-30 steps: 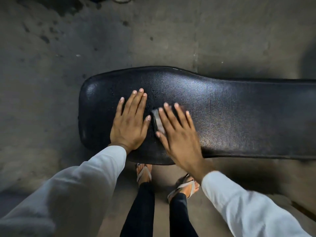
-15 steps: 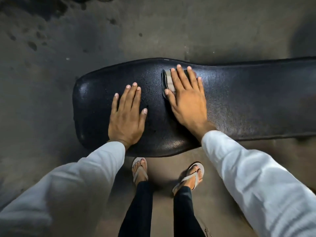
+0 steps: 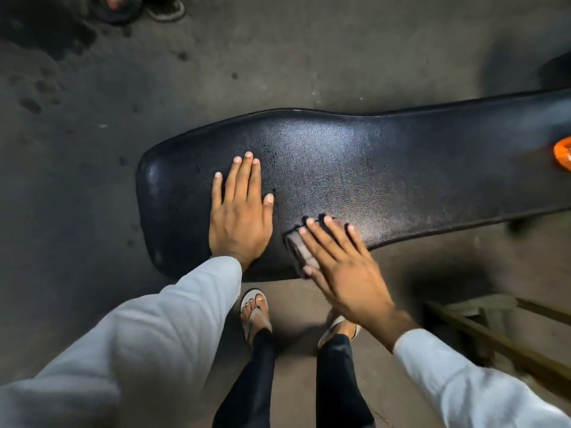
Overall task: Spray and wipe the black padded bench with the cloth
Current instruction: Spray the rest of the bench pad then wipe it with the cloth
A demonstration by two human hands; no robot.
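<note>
Hands flat, left hand point(image 3: 239, 216) on bench point(image 3: 386, 168), right hand point(image 3: 343, 267) grip spread pressing cloth point(image 3: 301, 250)

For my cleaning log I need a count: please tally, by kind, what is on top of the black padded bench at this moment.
Hands pressing flat on the black padded bench: 2, the left hand and the right hand
Small grey folded cloths: 1, the cloth under the right hand
Orange objects at the frame's right edge: 1, too cropped to identify
Total: 4
</note>
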